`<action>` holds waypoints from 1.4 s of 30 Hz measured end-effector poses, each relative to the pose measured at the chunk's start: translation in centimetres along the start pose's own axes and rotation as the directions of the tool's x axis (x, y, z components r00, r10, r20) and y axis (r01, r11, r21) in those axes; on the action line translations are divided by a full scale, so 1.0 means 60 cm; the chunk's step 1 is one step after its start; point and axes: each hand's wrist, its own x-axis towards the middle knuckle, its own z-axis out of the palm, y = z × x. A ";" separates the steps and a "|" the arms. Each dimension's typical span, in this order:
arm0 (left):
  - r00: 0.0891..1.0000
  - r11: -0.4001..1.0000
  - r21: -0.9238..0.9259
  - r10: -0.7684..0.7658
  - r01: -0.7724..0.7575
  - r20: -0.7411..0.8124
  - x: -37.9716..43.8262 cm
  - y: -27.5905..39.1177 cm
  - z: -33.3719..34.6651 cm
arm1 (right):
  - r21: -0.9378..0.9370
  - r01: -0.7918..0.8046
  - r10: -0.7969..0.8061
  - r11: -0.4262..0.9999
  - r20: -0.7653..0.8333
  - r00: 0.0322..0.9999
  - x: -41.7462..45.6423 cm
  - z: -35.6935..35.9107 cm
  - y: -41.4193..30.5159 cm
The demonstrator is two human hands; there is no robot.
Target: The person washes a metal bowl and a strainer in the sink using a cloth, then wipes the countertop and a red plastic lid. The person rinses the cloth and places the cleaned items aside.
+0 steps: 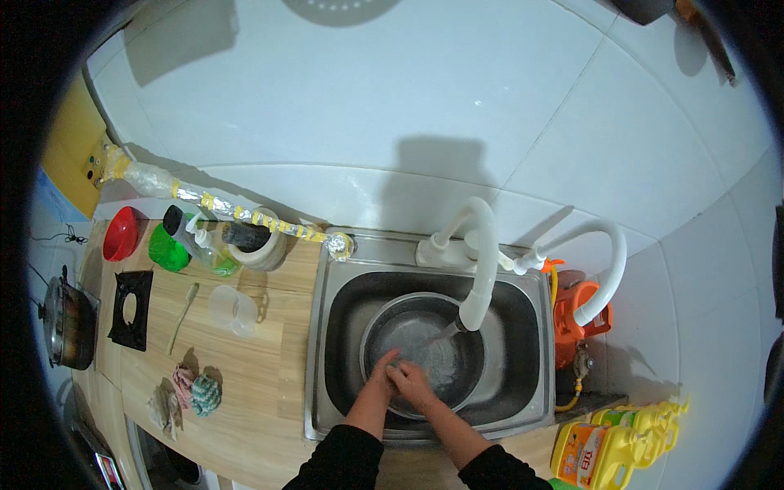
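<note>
Water runs from the white curved faucet (484, 269) into a round metal basin (476, 389), which sits inside the stainless steel sink (520, 367). Over the basin's near left part, my left hand (383, 372) and my right hand (409, 381) are close together and seem to touch. A small greenish bit shows between them, too small to name. The fingers overlap, so whether either hand grips it cannot be told. Both forearms come from black sleeves at the bottom of the view.
Left on the wooden counter (257, 380) are crumpled cloths (206, 395), a toothbrush (182, 318), a clear plastic cup (233, 310), a red bowl (121, 234) and a stone mortar (266, 254). Right of the sink stand an orange gas cylinder (566, 331) and yellow jugs (597, 456).
</note>
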 end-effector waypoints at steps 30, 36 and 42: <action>0.904 0.930 0.275 0.320 -0.243 -0.284 -0.215 0.015 -0.018 | -0.395 -0.141 -0.142 0.908 -0.607 0.782 -0.033 -0.221 -0.234; 0.880 0.930 0.318 0.301 -0.186 -0.366 -0.232 0.016 -0.021 | -0.148 0.260 -0.294 0.954 -0.623 0.725 0.008 -0.207 -0.199; 0.971 0.964 0.169 0.220 -0.204 -0.088 -0.218 0.024 -0.054 | -0.834 -0.176 -0.271 0.523 -0.359 0.893 -0.022 -0.226 -0.210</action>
